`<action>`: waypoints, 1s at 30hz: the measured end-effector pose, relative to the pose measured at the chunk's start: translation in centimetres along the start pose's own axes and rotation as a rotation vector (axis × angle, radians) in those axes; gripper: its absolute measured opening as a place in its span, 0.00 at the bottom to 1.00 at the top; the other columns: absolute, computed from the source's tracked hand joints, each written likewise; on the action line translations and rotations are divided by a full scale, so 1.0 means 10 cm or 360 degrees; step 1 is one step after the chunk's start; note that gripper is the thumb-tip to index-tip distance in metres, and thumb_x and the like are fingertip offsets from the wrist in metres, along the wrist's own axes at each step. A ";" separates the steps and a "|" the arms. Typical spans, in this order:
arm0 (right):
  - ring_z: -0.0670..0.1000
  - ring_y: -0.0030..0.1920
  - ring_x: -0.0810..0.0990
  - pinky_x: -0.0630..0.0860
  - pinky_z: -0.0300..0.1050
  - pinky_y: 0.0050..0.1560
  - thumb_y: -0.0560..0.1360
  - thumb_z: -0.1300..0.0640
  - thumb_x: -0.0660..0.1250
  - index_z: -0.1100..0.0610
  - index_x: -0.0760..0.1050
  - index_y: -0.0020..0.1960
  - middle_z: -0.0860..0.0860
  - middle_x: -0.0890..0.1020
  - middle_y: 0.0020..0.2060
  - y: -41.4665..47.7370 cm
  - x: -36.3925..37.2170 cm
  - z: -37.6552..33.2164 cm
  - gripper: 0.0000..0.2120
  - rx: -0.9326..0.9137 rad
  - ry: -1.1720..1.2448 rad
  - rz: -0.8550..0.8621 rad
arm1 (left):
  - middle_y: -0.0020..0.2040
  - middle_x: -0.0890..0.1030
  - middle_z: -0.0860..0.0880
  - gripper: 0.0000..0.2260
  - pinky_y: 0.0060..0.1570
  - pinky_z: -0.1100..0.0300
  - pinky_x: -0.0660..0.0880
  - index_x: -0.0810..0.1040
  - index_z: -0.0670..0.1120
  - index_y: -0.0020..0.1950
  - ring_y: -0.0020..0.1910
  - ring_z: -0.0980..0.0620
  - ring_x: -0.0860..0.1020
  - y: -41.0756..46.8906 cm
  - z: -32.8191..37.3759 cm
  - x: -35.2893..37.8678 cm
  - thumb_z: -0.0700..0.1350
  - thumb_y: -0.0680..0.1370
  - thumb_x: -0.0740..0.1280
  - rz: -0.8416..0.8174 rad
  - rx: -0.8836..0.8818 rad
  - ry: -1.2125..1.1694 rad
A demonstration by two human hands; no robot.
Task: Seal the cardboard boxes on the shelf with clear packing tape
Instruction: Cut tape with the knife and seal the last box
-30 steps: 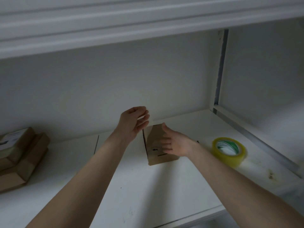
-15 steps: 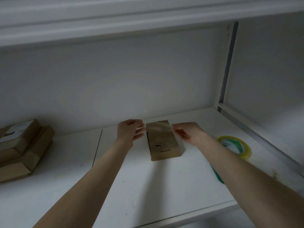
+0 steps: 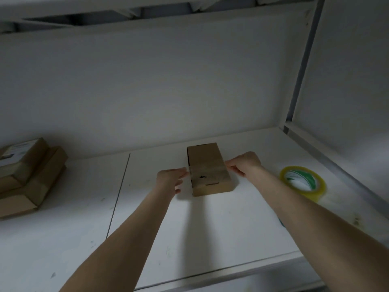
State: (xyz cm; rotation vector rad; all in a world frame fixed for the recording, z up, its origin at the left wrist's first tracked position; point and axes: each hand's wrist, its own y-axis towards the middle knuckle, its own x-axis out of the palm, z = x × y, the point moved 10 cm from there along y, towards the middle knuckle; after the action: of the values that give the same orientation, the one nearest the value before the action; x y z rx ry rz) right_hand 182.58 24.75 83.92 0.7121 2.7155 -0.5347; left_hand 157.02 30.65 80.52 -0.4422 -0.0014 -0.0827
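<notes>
A small brown cardboard box (image 3: pixel 207 163) lies flat in the middle of the white shelf (image 3: pixel 210 232). A strip of clear tape (image 3: pixel 207 171) stretches across its top. My left hand (image 3: pixel 171 179) pinches the strip's left end at the box's left edge. My right hand (image 3: pixel 244 163) pinches the right end at the box's right edge. A yellowish roll of clear packing tape (image 3: pixel 302 183) with a green-and-white core lies flat to the right of my right forearm.
A stack of flat cardboard boxes (image 3: pixel 27 175) sits at the far left of the shelf. The shelf's back wall (image 3: pixel 168 91) is close behind the small box. A metal upright (image 3: pixel 299 81) and rail bound the right side.
The box went from standing on edge to lying flat. Both hands then took the ends of a tape strip and have lowered it across the box, nearer its front end.
</notes>
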 end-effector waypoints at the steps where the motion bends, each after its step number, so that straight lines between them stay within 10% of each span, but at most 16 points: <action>1: 0.52 0.32 0.76 0.69 0.41 0.32 0.68 0.63 0.74 0.63 0.80 0.35 0.62 0.85 0.39 0.01 0.01 0.00 0.06 0.0000 -0.0015 -0.0006 | 0.44 0.82 0.47 0.07 0.49 0.52 0.73 0.79 0.41 0.52 0.48 0.48 0.75 0.02 -0.02 -0.02 0.42 0.76 0.71 0.0029 0.0004 0.0005; 12: 0.47 0.28 0.74 0.66 0.37 0.26 0.71 0.59 0.75 0.59 0.75 0.33 0.53 0.82 0.36 0.09 0.08 0.23 0.12 0.0130 -0.0169 -0.0025 | 0.44 0.80 0.44 0.02 0.36 0.58 0.77 0.80 0.41 0.46 0.38 0.51 0.74 0.19 -0.12 -0.02 0.39 0.75 0.71 0.0220 0.0137 0.0074; 18: 0.53 0.42 0.81 0.79 0.45 0.49 0.71 0.62 0.74 0.61 0.76 0.34 0.58 0.85 0.42 0.16 0.16 0.36 0.10 0.0201 -0.0047 -0.0043 | 0.36 0.79 0.43 0.03 0.26 0.58 0.78 0.79 0.38 0.47 0.33 0.48 0.77 0.23 -0.25 0.04 0.37 0.75 0.70 0.0203 0.0040 0.0076; 30: 0.50 0.39 0.79 0.78 0.42 0.44 0.73 0.66 0.72 0.61 0.75 0.35 0.57 0.80 0.36 -0.09 0.19 0.51 0.09 0.0265 0.0167 -0.0073 | 0.39 0.82 0.42 0.04 0.41 0.52 0.81 0.79 0.40 0.42 0.38 0.45 0.82 0.14 -0.38 -0.05 0.38 0.76 0.70 0.0128 0.0089 0.0148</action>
State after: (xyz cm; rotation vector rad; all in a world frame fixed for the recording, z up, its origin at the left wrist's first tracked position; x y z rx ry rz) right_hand 181.38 22.70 78.95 0.7393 2.8146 -0.7624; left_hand 156.55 30.32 76.49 -0.3821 0.1054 -0.0243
